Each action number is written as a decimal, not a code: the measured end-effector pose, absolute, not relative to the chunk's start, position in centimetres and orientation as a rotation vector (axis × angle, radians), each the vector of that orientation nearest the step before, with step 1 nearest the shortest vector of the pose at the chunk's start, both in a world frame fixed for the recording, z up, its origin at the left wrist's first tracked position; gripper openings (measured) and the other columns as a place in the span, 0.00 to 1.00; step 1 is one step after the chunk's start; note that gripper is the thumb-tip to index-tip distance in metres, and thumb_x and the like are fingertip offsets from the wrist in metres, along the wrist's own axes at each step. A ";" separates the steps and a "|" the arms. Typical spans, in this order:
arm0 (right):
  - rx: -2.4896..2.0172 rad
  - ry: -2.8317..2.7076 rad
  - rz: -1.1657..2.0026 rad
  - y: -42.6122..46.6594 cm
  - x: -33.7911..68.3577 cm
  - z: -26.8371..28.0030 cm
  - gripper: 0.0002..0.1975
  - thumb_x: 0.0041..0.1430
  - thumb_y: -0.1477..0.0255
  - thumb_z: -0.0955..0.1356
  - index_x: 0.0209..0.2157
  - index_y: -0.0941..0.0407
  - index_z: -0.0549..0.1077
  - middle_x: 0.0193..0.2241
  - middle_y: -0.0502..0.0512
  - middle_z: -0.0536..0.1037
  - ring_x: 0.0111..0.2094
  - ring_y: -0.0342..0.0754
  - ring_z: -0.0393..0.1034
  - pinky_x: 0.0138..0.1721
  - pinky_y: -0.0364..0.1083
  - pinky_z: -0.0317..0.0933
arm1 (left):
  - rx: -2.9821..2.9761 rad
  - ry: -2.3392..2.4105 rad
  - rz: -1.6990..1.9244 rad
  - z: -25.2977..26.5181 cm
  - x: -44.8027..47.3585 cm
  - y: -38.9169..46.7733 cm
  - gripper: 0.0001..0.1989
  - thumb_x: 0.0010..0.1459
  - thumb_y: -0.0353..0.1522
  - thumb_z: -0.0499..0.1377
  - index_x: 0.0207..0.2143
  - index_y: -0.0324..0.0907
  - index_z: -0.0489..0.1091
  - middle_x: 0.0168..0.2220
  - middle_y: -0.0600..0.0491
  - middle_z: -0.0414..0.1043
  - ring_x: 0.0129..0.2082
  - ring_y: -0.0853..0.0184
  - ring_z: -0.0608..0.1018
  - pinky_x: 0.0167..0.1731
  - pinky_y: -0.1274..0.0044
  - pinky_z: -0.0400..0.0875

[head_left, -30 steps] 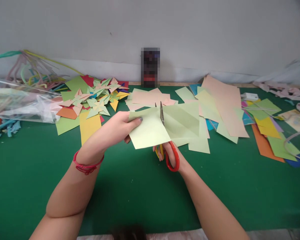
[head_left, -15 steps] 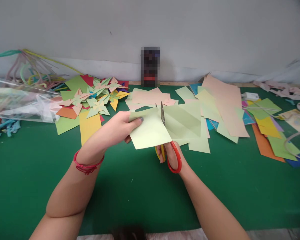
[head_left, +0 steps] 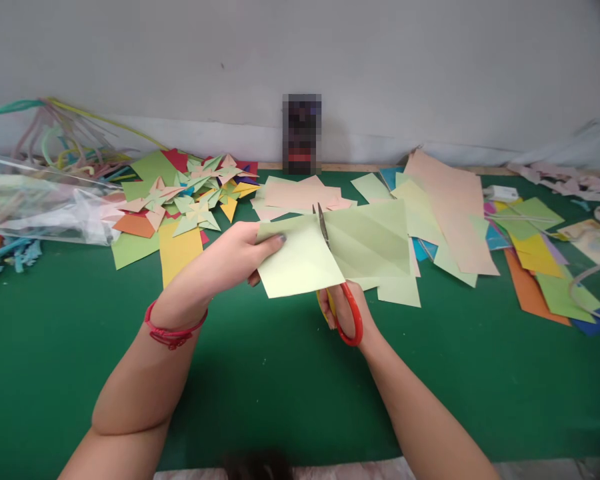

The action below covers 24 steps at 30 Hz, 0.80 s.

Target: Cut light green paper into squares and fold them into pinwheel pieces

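A pale green sheet of paper [head_left: 300, 260] is held up over the table by my left hand [head_left: 250, 250], which pinches its left edge with the thumb on top. My right hand [head_left: 347, 307] is closed round the handles of scissors [head_left: 353, 320], one loop red and the other yellow. The scissor blades cross the paper near its middle, their tips showing past its far edge. A cut divides the near part of the sheet, and its right portion hangs in shadow. Some fingers of my right hand are hidden behind the handles and paper.
Folded paper stars [head_left: 197, 213] lie at the back left beside a clear plastic bag [head_left: 45, 200]. Peach sheets [head_left: 300, 193] lie behind the paper. Coloured sheets [head_left: 535, 253] and a white block [head_left: 501, 193] are on the right. A blurred dark upright object [head_left: 301, 133] leans on the wall.
The scissor blades and handles have drawn closer together on the paper. The sheet's right portion has shifted slightly to the right. My left hand has barely moved.
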State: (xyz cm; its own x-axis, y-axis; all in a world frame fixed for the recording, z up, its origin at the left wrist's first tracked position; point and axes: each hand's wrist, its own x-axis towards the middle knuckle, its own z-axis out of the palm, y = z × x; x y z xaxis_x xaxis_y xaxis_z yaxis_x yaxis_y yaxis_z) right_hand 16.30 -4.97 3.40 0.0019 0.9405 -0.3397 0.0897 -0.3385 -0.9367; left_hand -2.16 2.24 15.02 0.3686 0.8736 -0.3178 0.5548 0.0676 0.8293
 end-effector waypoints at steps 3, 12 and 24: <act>-1.559 -1.111 1.411 -5.0 16.3 3.7 0.21 0.55 0.59 0.61 0.14 0.57 0.60 0.09 0.45 0.60 0.08 0.38 0.56 0.11 0.39 0.50 | 1.607 1.309 0.391 15.1 -2.2 2.2 0.10 0.54 0.35 0.53 0.24 0.41 0.67 0.16 0.58 0.60 0.13 0.75 0.64 0.11 0.84 0.57; -1.548 -1.112 1.337 -5.0 16.7 3.5 0.18 0.55 0.63 0.62 0.17 0.56 0.58 0.11 0.43 0.59 0.09 0.36 0.53 0.09 0.37 0.49 | 1.598 1.302 0.420 15.0 -2.3 2.4 0.12 0.55 0.34 0.53 0.19 0.41 0.62 0.15 0.59 0.58 0.11 0.75 0.64 0.10 0.84 0.56; -1.439 -0.989 1.420 -4.7 16.8 3.9 0.24 0.58 0.53 0.59 0.17 0.56 0.58 0.10 0.43 0.57 0.07 0.36 0.52 0.08 0.37 0.47 | 1.552 1.308 0.449 14.3 -2.4 2.5 0.10 0.54 0.36 0.54 0.24 0.40 0.69 0.16 0.57 0.61 0.12 0.73 0.64 0.10 0.82 0.56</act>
State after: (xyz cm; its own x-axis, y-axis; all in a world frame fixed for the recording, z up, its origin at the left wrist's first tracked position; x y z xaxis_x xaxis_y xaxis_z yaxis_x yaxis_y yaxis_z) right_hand 16.82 -4.72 3.86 0.0371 0.9484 -0.3150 -0.0329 -0.3139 -0.9489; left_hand -2.35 2.51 14.31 0.3420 0.8871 -0.3101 0.5099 0.1020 0.8542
